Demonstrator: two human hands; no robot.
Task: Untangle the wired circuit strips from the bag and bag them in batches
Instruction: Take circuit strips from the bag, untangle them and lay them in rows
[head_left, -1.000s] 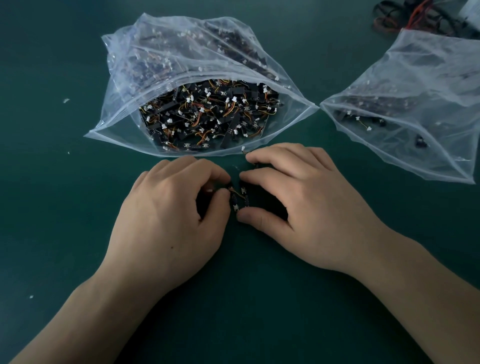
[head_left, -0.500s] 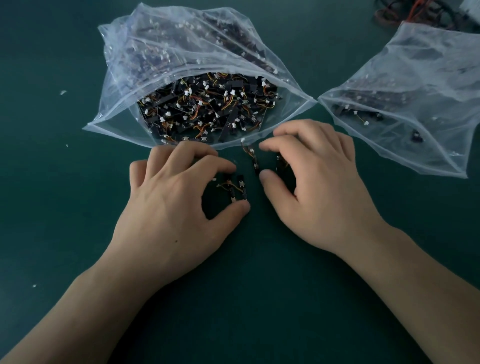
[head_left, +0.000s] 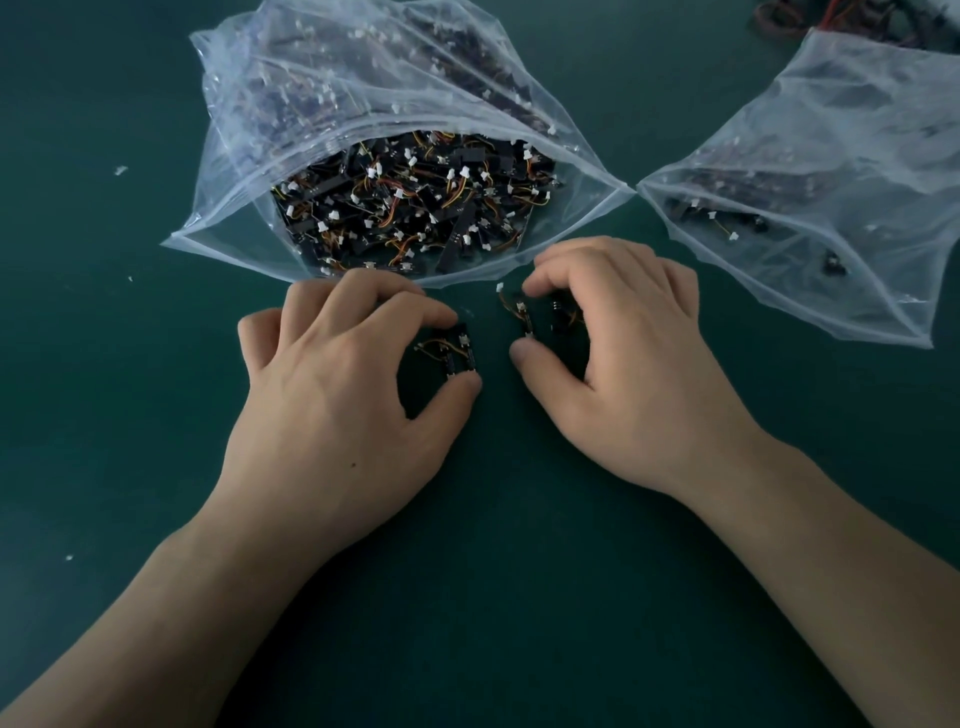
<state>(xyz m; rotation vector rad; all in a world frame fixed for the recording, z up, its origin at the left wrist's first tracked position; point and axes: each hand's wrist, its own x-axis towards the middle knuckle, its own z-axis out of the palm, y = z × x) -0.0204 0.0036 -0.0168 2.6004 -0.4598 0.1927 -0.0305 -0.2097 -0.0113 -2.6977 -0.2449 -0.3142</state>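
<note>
While the dark green bench (head_left: 493, 597) fills the view from edge to edge, two clear plastic bags lie on its far half, mouths open toward the near side and corners almost touching. The large bag (head_left: 244, 171) sits far centre and holds a dense heap of circuit strips (head_left: 415, 202): black boards, orange and yellow wires and white connectors, too many to count. The second bag (head_left: 831, 156) lies to the far right, and only a few loose strips (head_left: 727, 218) show near its mouth.

Two bare forearms come in from the near corners. The left hand (head_left: 332, 415) rests on the bench just near of the large bag's mouth. Its fingers are curled, with thumb and forefinger closed round a small left bundle (head_left: 457, 353) of two black strips side by side, joined by an orange wire. The right hand (head_left: 639, 384) sits just beside it, not touching it. Its thumb and forefinger pinch a single wired strip (head_left: 524, 317) with one white connector at the far end. One more dark piece (head_left: 561, 317) lies in shadow under its palm, and whether the fingers touch it cannot be told.

At the far right corner a tangle of red and black cables (head_left: 841, 21) is cut off by the frame. Three white specks (head_left: 120, 170) dot the bench on the left.
</note>
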